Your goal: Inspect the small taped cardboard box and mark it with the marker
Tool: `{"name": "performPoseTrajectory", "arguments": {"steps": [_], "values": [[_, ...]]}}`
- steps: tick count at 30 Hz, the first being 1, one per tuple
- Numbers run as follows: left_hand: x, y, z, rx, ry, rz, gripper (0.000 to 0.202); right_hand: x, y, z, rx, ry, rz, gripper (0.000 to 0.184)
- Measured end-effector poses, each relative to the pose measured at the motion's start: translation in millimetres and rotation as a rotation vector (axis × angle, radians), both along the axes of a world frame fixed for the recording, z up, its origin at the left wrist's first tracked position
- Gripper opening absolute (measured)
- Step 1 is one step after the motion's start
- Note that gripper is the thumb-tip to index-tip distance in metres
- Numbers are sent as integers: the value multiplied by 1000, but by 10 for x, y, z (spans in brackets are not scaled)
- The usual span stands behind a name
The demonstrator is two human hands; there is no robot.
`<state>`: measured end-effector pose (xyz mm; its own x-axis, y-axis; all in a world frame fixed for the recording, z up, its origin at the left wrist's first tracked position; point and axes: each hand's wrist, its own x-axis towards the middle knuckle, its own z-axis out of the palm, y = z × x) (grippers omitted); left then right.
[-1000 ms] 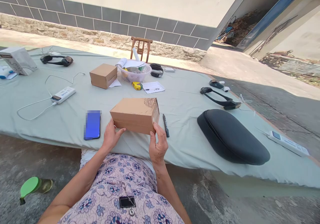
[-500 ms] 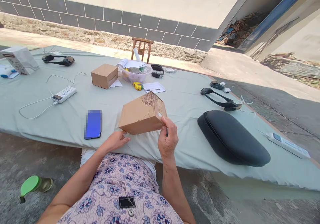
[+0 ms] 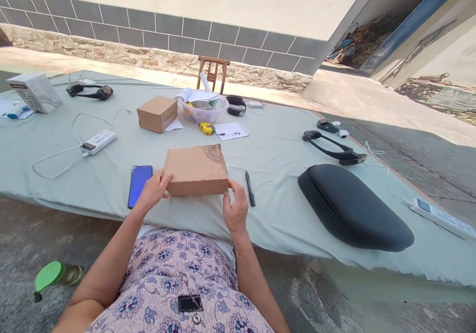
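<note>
A brown cardboard box (image 3: 195,170) with dark scribbled lines on its top lies in front of me, close to the table's near edge. My left hand (image 3: 154,190) grips its left end, thumb toward the top. At the front right corner, my right hand (image 3: 236,205) is closed on the box with thumb and fingers. The far fingers of both hands are partly hidden. Just right of my right hand, a black marker pen (image 3: 250,188) rests on the cloth. A smartphone (image 3: 139,185) with a blue screen lies beside my left hand.
Behind the box are another cardboard box (image 3: 157,114), a yellow tape measure (image 3: 207,128), a paper sheet (image 3: 231,131) and a plastic basin (image 3: 204,113). A black padded case (image 3: 353,208) and a black headset (image 3: 332,149) sit at right; a white power strip (image 3: 99,142) with cable at left.
The tilted box has come down level and shifted slightly left. My left hand moved up to its left end. The marker pen, mostly hidden behind my right hand before, now shows fully.
</note>
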<state>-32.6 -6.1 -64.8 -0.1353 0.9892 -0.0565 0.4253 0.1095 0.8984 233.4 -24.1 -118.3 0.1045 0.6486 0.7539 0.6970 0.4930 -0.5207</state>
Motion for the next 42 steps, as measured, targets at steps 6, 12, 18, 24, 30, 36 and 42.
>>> {"name": "performPoseTrajectory", "arguments": {"steps": [6,12,18,24,30,36,42], "values": [[438,-81,-240,30,-422,-59,57,86,-85,298,-5,48,-9,51],[763,-266,-444,-185,-311,-356,62,49,108,694,136,-53,-47,46],[522,-289,-308,-227,-115,-597,44,102,373,584,59,-64,224,41],[175,-15,15,80,-63,-232,40,255,617,634,-155,138,472,41],[255,315,332,496,131,-106,66,344,885,764,-252,215,617,39],[584,751,437,757,432,-269,61,445,1048,829,-330,221,622,39],[731,940,302,835,389,-231,45,475,1123,812,-375,268,615,42]]}}
